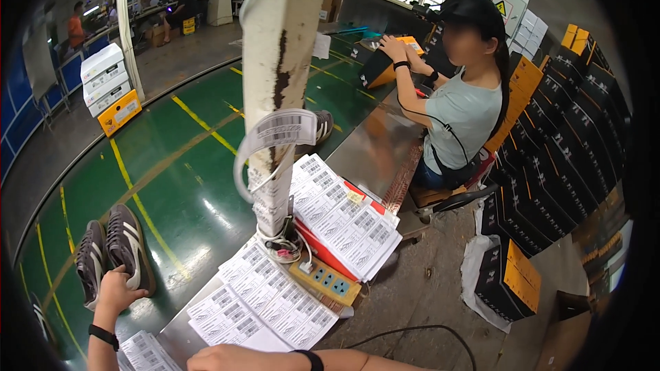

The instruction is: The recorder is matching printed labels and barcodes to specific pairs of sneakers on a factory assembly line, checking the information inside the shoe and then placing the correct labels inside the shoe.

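A pair of dark brown sneakers with pale stripes [126, 240] stands on the green conveyor belt at the left. My left hand [118, 292] is at their heels, fingers curled at the right shoe and thumb along its side. At the lower edge, my right hand [230, 358] shows only its back, above the metal table edge; its fingers are hidden. Between the hands is a stack of printed label sheets [146, 353]. Fanned barcode label sheets [265, 302] lie just beyond my right hand.
A worn white post [278, 82] rises from the table, with a label looped around it. Beside it are a power strip [324, 282] and more label sheets [344, 216]. A co-worker [464, 89] sits at the right, handling a shoebox [379, 69]. Black shoeboxes [550, 158] are stacked behind.
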The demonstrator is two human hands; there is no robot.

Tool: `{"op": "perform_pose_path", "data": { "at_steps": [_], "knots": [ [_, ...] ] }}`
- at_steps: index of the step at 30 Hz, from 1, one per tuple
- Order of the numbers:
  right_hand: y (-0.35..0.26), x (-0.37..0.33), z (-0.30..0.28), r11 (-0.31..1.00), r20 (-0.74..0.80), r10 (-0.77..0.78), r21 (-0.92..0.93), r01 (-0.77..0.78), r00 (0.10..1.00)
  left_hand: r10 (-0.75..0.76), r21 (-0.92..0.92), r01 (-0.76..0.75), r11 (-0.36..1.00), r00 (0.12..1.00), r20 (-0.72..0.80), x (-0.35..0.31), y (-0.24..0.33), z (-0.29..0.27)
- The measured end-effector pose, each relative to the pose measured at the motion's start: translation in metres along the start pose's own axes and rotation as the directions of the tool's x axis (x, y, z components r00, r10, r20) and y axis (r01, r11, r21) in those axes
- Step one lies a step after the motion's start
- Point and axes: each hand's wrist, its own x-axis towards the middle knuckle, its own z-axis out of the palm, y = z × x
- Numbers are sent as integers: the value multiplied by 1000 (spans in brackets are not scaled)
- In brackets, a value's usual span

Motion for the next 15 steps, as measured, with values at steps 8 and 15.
{"op": "perform_pose_path", "data": {
  "at_steps": [8, 15],
  "knots": [
    [28, 41, -9, 914, 75, 190, -377, -149, 979, 156, -54, -159, 986, 986, -59, -18, 8, 3],
    [125, 199, -39, 559, -217, -16, -811, -171, 976, 222, -238, -276, 931, 948, -228, -16, 13, 12]
  ]
}}
